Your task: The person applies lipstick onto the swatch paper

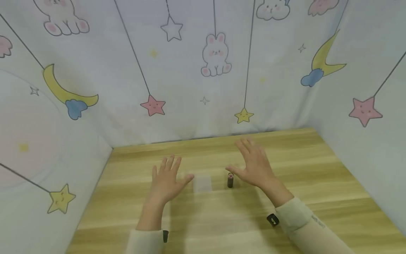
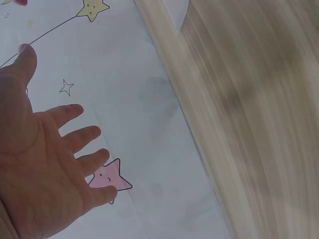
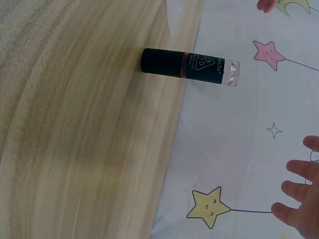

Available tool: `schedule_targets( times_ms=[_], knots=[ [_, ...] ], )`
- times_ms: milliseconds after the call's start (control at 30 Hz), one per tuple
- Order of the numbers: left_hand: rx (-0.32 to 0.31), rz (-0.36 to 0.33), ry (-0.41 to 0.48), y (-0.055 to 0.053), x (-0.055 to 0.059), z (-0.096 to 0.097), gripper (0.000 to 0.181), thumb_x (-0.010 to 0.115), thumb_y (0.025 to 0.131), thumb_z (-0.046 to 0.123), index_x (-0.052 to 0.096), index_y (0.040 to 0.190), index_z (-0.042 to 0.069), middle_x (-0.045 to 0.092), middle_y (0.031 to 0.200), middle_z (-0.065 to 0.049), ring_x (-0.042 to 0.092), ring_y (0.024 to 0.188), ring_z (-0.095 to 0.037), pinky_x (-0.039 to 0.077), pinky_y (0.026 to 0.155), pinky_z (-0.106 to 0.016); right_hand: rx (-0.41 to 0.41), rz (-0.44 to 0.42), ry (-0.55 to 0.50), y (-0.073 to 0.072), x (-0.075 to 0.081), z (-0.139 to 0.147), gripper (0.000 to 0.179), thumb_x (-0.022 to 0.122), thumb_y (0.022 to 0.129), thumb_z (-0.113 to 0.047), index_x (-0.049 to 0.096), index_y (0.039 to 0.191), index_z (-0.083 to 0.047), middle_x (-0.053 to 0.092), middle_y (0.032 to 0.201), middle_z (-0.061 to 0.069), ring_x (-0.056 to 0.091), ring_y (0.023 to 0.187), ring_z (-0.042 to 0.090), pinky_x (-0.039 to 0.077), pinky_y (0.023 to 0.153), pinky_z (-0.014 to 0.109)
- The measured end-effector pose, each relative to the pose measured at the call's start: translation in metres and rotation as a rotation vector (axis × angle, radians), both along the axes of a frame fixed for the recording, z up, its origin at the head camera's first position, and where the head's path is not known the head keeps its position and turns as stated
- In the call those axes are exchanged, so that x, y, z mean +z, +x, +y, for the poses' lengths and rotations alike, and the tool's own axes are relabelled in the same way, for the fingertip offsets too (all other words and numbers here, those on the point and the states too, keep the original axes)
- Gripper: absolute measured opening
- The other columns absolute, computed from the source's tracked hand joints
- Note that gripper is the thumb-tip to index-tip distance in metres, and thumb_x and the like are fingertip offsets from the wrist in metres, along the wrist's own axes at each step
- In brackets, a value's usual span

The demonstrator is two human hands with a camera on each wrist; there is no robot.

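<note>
Left hand point(image 1: 166, 181) released, fingers spread; pale square point(image 1: 202, 184) at its 3 o'clock, probably thin, light; lipstick point(image 1: 230, 180) upright on desk point(image 1: 222, 222), at 8 o'clock from right hand point(image 1: 255, 165): likely light, stiff, slick, tippy, so pinch mid-barrel, avoid clear end point(image 3: 231, 73); right hand empty, fingers spread

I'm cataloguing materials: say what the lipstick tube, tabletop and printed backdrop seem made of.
Lipstick tube: probably black plastic, smooth and softly shiny; its end looks clear and glints.
Tabletop: wood or laminate, seemingly matt, showing streaky grain.
Printed backdrop: likely matt fabric, given soft creases.
</note>
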State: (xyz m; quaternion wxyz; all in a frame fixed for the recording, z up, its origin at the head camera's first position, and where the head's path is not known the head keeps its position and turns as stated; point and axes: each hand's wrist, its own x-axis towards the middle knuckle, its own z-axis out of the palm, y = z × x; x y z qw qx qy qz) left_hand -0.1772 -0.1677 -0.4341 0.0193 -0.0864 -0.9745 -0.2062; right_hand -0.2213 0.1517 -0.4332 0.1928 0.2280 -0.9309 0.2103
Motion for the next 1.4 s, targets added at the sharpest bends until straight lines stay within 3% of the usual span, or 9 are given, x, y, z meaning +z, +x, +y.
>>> schedule_targets(
  times_ms=[200, 367, 533, 667, 867, 1067, 1200, 1400],
  knots=[
    [-0.079, 0.001, 0.046, -0.003, -0.008, 0.020, 0.081, 0.059, 0.096, 0.059, 0.039, 0.155, 0.006, 0.032, 0.162, -0.016, 0.020, 0.151, -0.040, 0.002, 0.117, -0.067, 0.012, -0.119, -0.044, 0.004, -0.010, -0.002, 0.085, 0.074, 0.080, -0.066, 0.057, 0.140, -0.009, 0.060, 0.136, 0.013, 0.057, 0.123, 0.036, 0.047, 0.097, 0.058],
    [-0.163, 0.016, 0.042, -0.009, -0.007, 0.044, 0.073, 0.062, 0.098, 0.051, 0.045, 0.151, 0.005, 0.043, 0.155, -0.015, 0.035, 0.145, -0.038, 0.012, 0.118, -0.065, -0.001, -0.254, -0.035, 0.005, -0.015, -0.004, 0.082, 0.073, 0.081, -0.067, 0.059, 0.139, -0.010, 0.065, 0.132, 0.010, 0.064, 0.114, 0.031, 0.051, 0.093, 0.053],
    [-0.228, -0.002, 0.021, -0.014, -0.008, 0.063, 0.069, 0.061, 0.099, 0.050, 0.047, 0.150, 0.006, 0.049, 0.151, -0.013, 0.044, 0.140, -0.034, 0.027, 0.116, -0.059, 0.003, -0.319, -0.012, 0.002, -0.025, -0.005, 0.076, 0.077, 0.081, -0.061, 0.062, 0.135, -0.010, 0.069, 0.123, 0.008, 0.068, 0.104, 0.026, 0.054, 0.085, 0.048],
    [-0.260, -0.032, 0.012, -0.016, -0.014, 0.079, 0.068, 0.061, 0.099, 0.050, 0.050, 0.148, 0.005, 0.053, 0.147, -0.014, 0.050, 0.136, -0.034, 0.040, 0.110, -0.052, 0.017, -0.325, 0.039, 0.001, -0.035, -0.005, 0.073, 0.080, 0.079, -0.059, 0.064, 0.131, -0.010, 0.071, 0.116, 0.007, 0.069, 0.097, 0.025, 0.055, 0.080, 0.046],
    [-0.282, -0.083, -0.037, -0.019, -0.025, 0.104, 0.073, 0.055, 0.098, 0.061, 0.052, 0.147, 0.007, 0.056, 0.145, -0.011, 0.052, 0.134, -0.032, 0.042, 0.109, -0.049, 0.015, -0.359, 0.073, 0.000, -0.046, -0.004, 0.067, 0.083, 0.077, -0.055, 0.067, 0.125, -0.011, 0.073, 0.109, 0.005, 0.069, 0.096, 0.025, 0.055, 0.081, 0.047],
    [-0.327, -0.060, -0.099, -0.020, -0.032, 0.118, 0.065, 0.057, 0.099, 0.056, 0.054, 0.146, 0.011, 0.061, 0.140, -0.008, 0.059, 0.126, -0.028, 0.047, 0.104, -0.044, 0.016, -0.372, 0.055, 0.000, -0.058, -0.004, 0.047, 0.087, 0.078, -0.040, 0.071, 0.113, -0.012, 0.073, 0.101, 0.001, 0.068, 0.094, 0.026, 0.054, 0.083, 0.047],
    [-0.342, -0.043, -0.115, -0.020, -0.033, 0.122, 0.061, 0.059, 0.098, 0.054, 0.056, 0.144, 0.014, 0.065, 0.133, -0.007, 0.062, 0.121, -0.025, 0.049, 0.101, -0.044, 0.044, -0.360, 0.061, 0.000, -0.066, -0.004, 0.038, 0.086, 0.079, -0.037, 0.074, 0.106, -0.015, 0.072, 0.096, -0.002, 0.067, 0.090, 0.023, 0.054, 0.081, 0.045],
    [-0.355, 0.026, -0.076, -0.022, -0.034, 0.126, 0.042, 0.068, 0.096, 0.042, 0.065, 0.132, 0.021, 0.071, 0.116, -0.001, 0.067, 0.107, -0.019, 0.052, 0.089, -0.045, 0.151, -0.246, 0.068, -0.001, -0.071, -0.003, 0.020, 0.085, 0.080, -0.035, 0.070, 0.084, -0.022, 0.070, 0.080, -0.009, 0.066, 0.075, 0.015, 0.051, 0.071, 0.040]
  ],
)
